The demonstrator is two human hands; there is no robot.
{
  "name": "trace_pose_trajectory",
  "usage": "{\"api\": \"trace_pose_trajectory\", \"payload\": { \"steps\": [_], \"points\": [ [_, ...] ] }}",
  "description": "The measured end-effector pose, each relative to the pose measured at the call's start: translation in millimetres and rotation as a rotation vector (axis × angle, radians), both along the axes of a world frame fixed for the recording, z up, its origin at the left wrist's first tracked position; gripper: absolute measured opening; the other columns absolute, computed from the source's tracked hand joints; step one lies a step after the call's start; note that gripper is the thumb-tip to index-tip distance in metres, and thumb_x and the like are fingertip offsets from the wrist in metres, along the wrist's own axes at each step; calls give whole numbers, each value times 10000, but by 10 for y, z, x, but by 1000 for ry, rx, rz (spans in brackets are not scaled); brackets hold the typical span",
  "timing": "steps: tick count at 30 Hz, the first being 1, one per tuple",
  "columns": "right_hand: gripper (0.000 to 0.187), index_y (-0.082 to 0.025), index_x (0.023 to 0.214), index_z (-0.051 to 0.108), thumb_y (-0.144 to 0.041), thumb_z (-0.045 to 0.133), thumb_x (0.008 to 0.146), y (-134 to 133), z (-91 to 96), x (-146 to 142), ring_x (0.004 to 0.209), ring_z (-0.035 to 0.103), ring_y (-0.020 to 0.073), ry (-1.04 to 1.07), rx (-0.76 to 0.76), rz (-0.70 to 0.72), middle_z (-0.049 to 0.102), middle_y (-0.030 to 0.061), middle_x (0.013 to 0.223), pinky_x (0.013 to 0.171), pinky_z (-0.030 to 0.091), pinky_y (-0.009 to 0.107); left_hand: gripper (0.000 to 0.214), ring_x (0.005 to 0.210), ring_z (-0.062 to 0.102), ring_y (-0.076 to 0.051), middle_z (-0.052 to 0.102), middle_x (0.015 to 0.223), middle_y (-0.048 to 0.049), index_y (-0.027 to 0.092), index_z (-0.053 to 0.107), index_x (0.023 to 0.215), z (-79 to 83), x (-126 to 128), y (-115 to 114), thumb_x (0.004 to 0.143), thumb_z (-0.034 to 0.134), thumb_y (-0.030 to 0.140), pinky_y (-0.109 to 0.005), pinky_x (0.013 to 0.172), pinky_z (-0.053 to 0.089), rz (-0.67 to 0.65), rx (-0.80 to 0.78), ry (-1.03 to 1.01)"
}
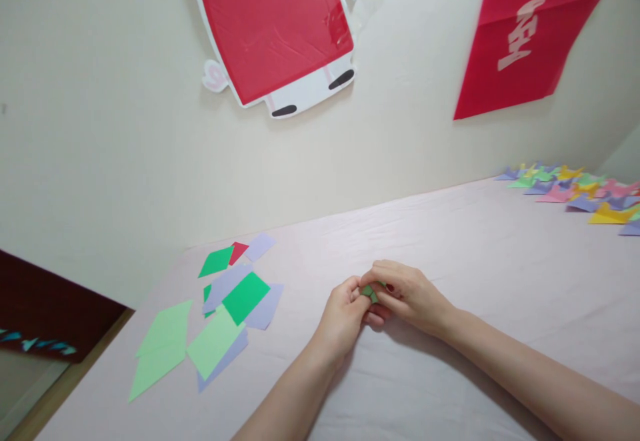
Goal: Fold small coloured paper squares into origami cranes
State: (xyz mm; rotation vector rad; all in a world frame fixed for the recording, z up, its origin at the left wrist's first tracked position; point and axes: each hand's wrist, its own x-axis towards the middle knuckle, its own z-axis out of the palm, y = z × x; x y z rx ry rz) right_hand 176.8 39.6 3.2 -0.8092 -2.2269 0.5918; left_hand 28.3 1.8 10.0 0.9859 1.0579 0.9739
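Observation:
My left hand (341, 314) and my right hand (407, 294) meet over the middle of the pale pink table (450, 261). Both pinch one small folded green paper piece (371, 291), which is mostly hidden between the fingertips. The fingers of both hands are closed around it, just above the tabletop. A loose spread of flat paper squares (220, 314) in green, light green, lilac and red lies to the left of my left hand.
A cluster of folded paper shapes (580, 194) in several colours sits at the far right of the table. The table stands against a cream wall (125, 127) with a red and white cutout (275, 27) and a red banner (525, 34). A dark floor area (45, 321) shows at lower left.

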Motion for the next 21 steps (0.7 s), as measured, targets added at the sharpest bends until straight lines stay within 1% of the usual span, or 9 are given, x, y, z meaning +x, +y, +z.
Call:
{"api": "trace_pose_trajectory", "payload": {
  "steps": [3, 6, 9, 11, 13, 16, 21],
  "points": [
    [193, -197, 863, 677, -220, 491, 904, 9, 18, 2, 716, 577, 161, 78, -128, -9, 629, 28, 754, 652, 420, 258, 260, 589, 602, -119, 641, 678, -25, 130, 596, 877, 13, -42, 7, 698, 665, 304, -215, 576, 456, 6, -14, 13],
    [203, -193, 845, 684, -258, 499, 899, 25, -7, -12, 698, 586, 157, 151, -245, -19, 654, 28, 756, 640, 427, 257, 347, 596, 607, -125, 641, 685, -38, 119, 600, 873, 0, -69, 21, 717, 678, 419, -231, 585, 477, 0, -25, 2],
    [174, -191, 940, 655, -287, 524, 877, 29, -40, -15, 664, 591, 148, 212, -375, -37, 657, 13, 752, 612, 435, 248, 450, 561, 597, -119, 644, 665, -40, 112, 586, 888, -50, -78, 39, 721, 678, 520, -232, 569, 477, 5, -21, 13],
    [174, -187, 949, 618, -315, 525, 876, 25, -52, -8, 624, 586, 142, 252, -452, -68, 636, -4, 713, 589, 435, 244, 488, 544, 594, -118, 658, 678, -51, 115, 579, 892, -89, -84, 48, 718, 673, 561, -229, 544, 469, 23, 11, 49],
    [170, -187, 869, 588, -340, 515, 880, 22, -51, 2, 605, 577, 141, 275, -486, -101, 620, -12, 677, 579, 432, 246, 495, 541, 598, -121, 677, 707, -67, 120, 578, 885, -119, -92, 51, 731, 655, 585, -229, 528, 463, 53, 54, 89],
    [214, -192, 758, 552, -366, 513, 877, 19, -33, 8, 597, 553, 141, 272, -499, -123, 617, -12, 639, 576, 417, 249, 478, 537, 604, -125, 690, 718, -76, 127, 576, 867, -136, -101, 46, 756, 632, 588, -229, 518, 461, 80, 94, 128],
    [263, -193, 729, 553, -409, 510, 873, 14, -6, 0, 600, 528, 142, 255, -505, -130, 603, -10, 635, 577, 398, 251, 426, 514, 601, -123, 695, 714, -73, 136, 573, 835, -137, -105, 39, 774, 629, 554, -219, 486, 451, 110, 112, 157]
  ]
}}
